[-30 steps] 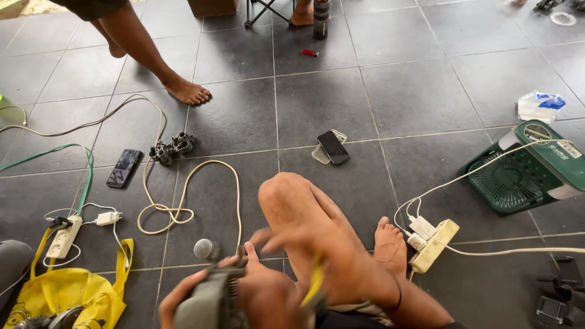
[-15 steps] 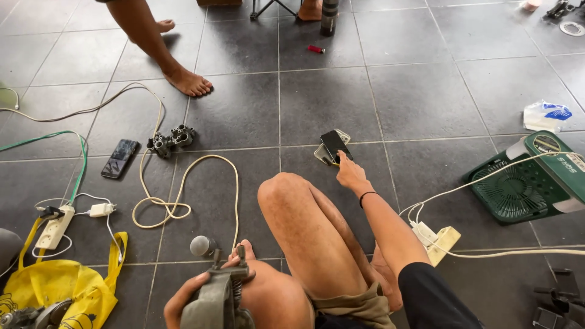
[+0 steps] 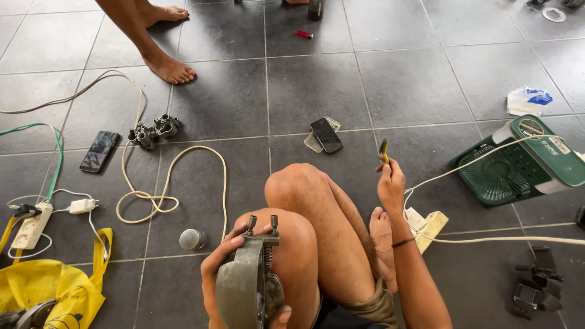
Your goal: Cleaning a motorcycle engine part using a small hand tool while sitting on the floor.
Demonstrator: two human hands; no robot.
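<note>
- The grey metal part (image 3: 247,286) rests against the person's raised knee, braced there so it stays steady.
- The left hand (image 3: 222,268) has its grip wrapped around that part's rim.
- The right hand (image 3: 391,183) pinches a small yellow-handled tool (image 3: 383,150) (tip up), lifted above the floor (image 3: 365,79), near the dark phone (image 3: 326,134).

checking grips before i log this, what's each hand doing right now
Left hand: closed on the grey metal part at the knee.
Right hand: closed on a small yellow-handled tool, raised.
</note>
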